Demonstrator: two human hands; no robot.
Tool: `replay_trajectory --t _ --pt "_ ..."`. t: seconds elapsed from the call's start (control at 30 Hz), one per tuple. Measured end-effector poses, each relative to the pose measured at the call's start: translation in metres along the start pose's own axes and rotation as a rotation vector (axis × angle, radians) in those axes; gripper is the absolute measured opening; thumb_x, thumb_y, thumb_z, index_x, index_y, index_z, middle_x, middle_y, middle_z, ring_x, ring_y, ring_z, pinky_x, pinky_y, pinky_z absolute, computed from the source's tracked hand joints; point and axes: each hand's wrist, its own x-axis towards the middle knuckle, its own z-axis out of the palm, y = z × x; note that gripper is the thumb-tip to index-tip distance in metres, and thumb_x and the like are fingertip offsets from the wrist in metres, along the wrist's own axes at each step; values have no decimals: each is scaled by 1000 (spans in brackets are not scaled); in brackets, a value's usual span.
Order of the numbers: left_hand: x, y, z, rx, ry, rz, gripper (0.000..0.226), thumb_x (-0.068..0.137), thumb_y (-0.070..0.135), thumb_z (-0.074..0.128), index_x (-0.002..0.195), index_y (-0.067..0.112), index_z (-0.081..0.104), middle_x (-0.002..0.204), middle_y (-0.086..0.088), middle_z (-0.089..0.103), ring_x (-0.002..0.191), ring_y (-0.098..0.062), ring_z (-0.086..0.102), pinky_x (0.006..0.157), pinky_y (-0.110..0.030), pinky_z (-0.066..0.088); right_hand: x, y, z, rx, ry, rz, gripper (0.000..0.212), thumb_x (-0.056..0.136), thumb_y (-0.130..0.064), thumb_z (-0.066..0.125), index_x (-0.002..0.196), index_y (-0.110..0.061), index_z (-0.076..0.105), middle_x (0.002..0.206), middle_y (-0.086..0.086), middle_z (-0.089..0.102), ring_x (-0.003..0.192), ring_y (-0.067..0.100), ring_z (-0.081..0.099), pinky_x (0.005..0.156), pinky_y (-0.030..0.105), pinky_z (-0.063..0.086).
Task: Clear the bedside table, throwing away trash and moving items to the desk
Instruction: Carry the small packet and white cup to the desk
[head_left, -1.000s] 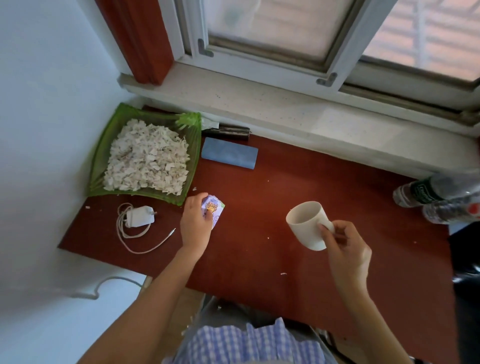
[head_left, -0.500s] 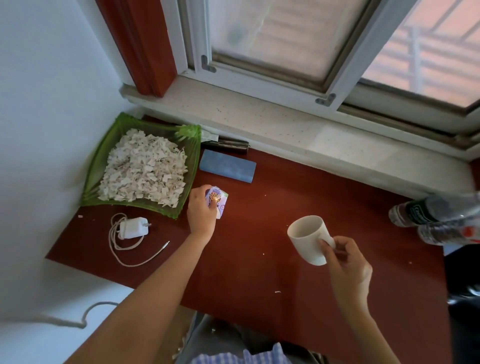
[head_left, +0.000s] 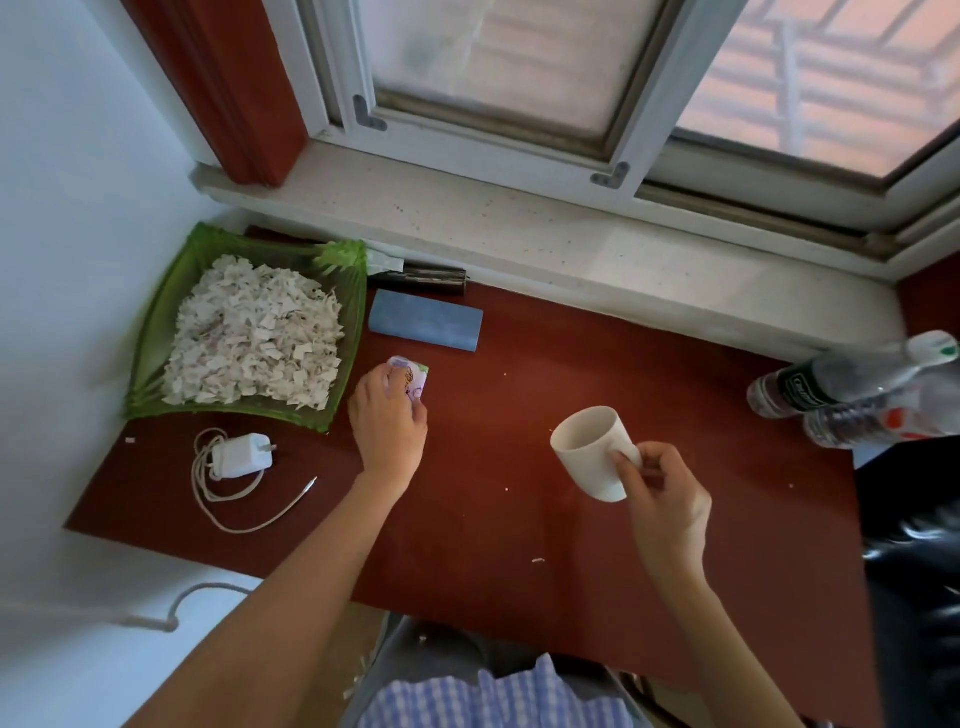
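My left hand (head_left: 388, 423) grips a small purple and white packet (head_left: 414, 378) just above the red-brown desk (head_left: 519, 519), beside the right edge of the green tray (head_left: 156, 332). My right hand (head_left: 662, 493) holds a cream mug (head_left: 589, 447) by its handle, tilted, a little above the middle of the desk. The mug's inside looks bare.
The green tray holds a heap of white paper scraps (head_left: 254, 338). A white charger with coiled cable (head_left: 239, 457) lies in front of it. A blue flat case (head_left: 426, 327) and a dark tube (head_left: 421, 278) lie by the windowsill. Two plastic bottles (head_left: 852, 389) lie at the right edge.
My left hand has carried the packet a little farther up along the tray's right edge. The mug in my right hand has stayed at about the same place. The view has shifted slightly.
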Motion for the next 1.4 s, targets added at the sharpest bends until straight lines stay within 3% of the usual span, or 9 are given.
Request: replay_trajectory --t 0.23,0.43,0.77,1.2,1.4 --pt "-64 18 21 57 -169 381 48 87 29 59 131 11 53 139 -13 50 131 -31 44 104 -49 40 1 3 -5 6 33 -8 9 85 -25 67 84 -20 59 77 -2 64 71 16 60 62 33 49" --pt "-86 21 32 147 -330 527 60 81 51 61 132 18 53 142 -13 47 132 -33 42 104 -51 39 5 19 -15 -19 97 13 11 86 -27 65 84 -18 59 75 -2 63 69 15 59 63 36 50" --pt "-85 21 30 207 -348 566 64 82 54 60 135 21 50 144 -12 45 134 -34 39 105 -49 37 43 60 -44 -23 231 143 19 87 -32 60 84 -14 57 76 -3 60 72 18 56 70 40 47" --pt "-82 20 29 233 -353 602 64 81 55 59 134 20 52 141 -14 48 131 -36 43 101 -50 41 104 79 -40 99 363 251 22 86 -32 59 83 -10 56 77 1 56 73 14 50 63 21 32" --pt "-83 19 31 234 -320 613 63 81 56 54 132 19 53 140 -14 49 129 -36 45 99 -50 43 96 94 -36 165 368 265 20 86 -32 59 82 -14 55 75 -3 54 70 12 48 57 11 36"
